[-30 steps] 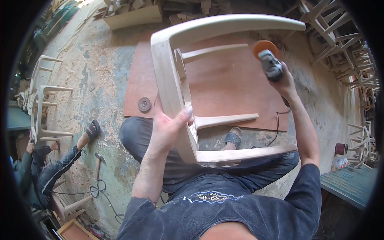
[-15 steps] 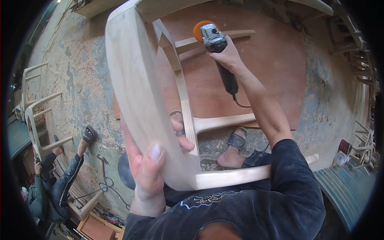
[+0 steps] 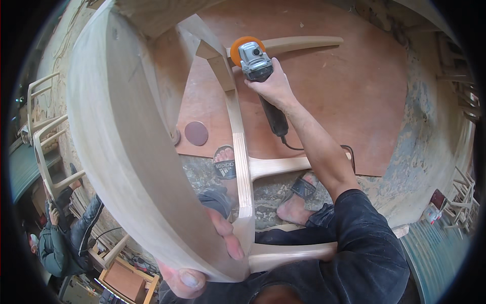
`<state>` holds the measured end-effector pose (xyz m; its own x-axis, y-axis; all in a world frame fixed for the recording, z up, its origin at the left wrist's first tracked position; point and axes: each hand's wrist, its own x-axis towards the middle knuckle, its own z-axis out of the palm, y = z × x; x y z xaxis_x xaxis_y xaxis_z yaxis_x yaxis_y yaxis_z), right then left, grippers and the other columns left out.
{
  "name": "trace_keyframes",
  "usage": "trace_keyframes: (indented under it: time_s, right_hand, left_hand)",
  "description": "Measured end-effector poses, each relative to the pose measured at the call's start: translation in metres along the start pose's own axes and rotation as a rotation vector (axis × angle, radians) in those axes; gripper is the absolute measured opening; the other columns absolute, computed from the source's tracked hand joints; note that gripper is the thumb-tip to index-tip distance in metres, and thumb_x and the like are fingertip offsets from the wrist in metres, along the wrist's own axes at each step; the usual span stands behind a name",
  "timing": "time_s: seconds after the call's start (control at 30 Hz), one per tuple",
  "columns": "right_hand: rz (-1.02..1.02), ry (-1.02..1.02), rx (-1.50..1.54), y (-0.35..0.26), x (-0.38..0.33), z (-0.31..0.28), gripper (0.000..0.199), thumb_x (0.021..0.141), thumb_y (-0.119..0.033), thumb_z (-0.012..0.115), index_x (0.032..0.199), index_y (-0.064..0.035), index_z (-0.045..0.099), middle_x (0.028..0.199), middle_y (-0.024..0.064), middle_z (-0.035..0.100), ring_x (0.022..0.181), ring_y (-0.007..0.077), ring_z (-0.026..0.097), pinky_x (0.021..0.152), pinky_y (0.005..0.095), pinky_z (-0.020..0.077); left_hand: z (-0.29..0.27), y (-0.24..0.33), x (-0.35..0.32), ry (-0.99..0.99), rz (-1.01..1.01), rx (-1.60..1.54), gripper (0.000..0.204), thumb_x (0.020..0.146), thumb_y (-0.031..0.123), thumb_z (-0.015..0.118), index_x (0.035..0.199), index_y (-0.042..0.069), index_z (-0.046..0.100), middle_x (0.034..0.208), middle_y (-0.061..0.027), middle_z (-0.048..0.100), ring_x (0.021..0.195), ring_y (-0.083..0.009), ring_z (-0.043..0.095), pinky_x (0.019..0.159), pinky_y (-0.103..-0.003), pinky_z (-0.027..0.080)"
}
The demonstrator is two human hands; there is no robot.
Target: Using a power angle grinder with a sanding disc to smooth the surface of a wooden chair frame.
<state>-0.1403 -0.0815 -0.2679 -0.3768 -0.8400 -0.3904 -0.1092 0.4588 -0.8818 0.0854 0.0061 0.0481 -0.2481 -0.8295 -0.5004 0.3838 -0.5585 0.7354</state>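
A pale, bare-wood chair frame (image 3: 136,147) fills the left and middle of the view, tipped so its broad curved rail is close to me. My left hand (image 3: 190,276) wraps round the near end of that rail, thumb on the outer side and fingertips showing on the inner side. My right hand (image 3: 273,86) grips the body of an angle grinder (image 3: 256,63) with an orange disc (image 3: 245,44). That disc is by the joint of a far chair leg (image 3: 304,43); whether it touches the wood I cannot tell. The grinder's cord (image 3: 293,147) trails under my right forearm.
Under the frame lies a reddish-brown board (image 3: 324,111), with a round dark sanding disc (image 3: 196,133) on it. My sandaled feet are beside its near edge. Other chair frames (image 3: 45,152) stand at left, near a seated person (image 3: 63,248). More frames (image 3: 460,195) are at right.
The chair frame has swung left and nearer to me, with my left hand lower on it. My right hand and the grinder have shifted slightly left and nearer. The sanding disc has come into view.
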Motion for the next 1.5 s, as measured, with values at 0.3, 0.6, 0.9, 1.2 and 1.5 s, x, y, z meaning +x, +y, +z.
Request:
trace_keyframes:
  time_s: [0.3, 0.6, 0.9, 1.2, 1.5]
  right_hand:
    - [0.009, -0.046, -0.019, -0.002, 0.002, 0.004, 0.071, 0.073, -0.030, 0.089, 0.124, -0.0011, 0.048, 0.111, 0.0162, 0.069, 0.103, 0.0228, 0.069, 0.090, 0.0359, 0.0555]
    - [-0.048, -0.002, -0.017, 0.004, 0.002, 0.005, 0.072, 0.070, -0.032, 0.089, 0.122, -0.0028, 0.049, 0.111, 0.0249, 0.071, 0.110, 0.0395, 0.070, 0.093, 0.0445, 0.0564]
    - [0.007, 0.127, -0.041, 0.029, 0.003, -0.041, 0.068, 0.070, -0.029, 0.091, 0.121, -0.0011, 0.054, 0.111, 0.0193, 0.070, 0.108, 0.0308, 0.069, 0.095, 0.0406, 0.0536]
    - [0.011, 0.306, 0.189, 0.032, 0.015, -0.096, 0.040, 0.077, -0.018, 0.085, 0.107, -0.0027, 0.064, 0.085, 0.0040, 0.066, 0.072, 0.0136, 0.064, 0.063, 0.0319, 0.0542]
    - [0.037, -0.106, 0.050, -0.023, 0.012, -0.019, 0.075, 0.070, -0.034, 0.089, 0.125, 0.0007, 0.052, 0.115, 0.0216, 0.069, 0.109, 0.0309, 0.069, 0.095, 0.0390, 0.0539]
  left_hand:
    - [0.001, 0.009, 0.006, -0.009, -0.018, 0.086, 0.066, 0.084, 0.026, 0.078, 0.117, -0.019, 0.043, 0.078, -0.0286, 0.064, 0.064, -0.0282, 0.069, 0.043, -0.032, 0.055]
    - [0.004, 0.006, 0.005, -0.091, -0.044, 0.143, 0.062, 0.090, 0.028, 0.073, 0.119, -0.017, 0.042, 0.100, -0.0238, 0.060, 0.070, -0.0290, 0.070, 0.052, -0.032, 0.058]
    - [0.004, 0.002, -0.002, 0.041, 0.073, 0.192, 0.061, 0.093, 0.035, 0.069, 0.118, -0.013, 0.041, 0.083, -0.0214, 0.060, 0.067, -0.0274, 0.069, 0.056, -0.033, 0.060]
    - [-0.008, 0.019, 0.004, -0.146, -0.107, 0.247, 0.064, 0.092, 0.030, 0.068, 0.124, -0.017, 0.037, 0.112, -0.0286, 0.054, 0.066, -0.0314, 0.070, 0.046, -0.033, 0.057]
    - [-0.001, 0.002, -0.002, 0.006, 0.116, 0.182, 0.069, 0.091, 0.032, 0.069, 0.120, -0.022, 0.039, 0.108, -0.0298, 0.053, 0.066, -0.0316, 0.070, 0.045, -0.032, 0.058]
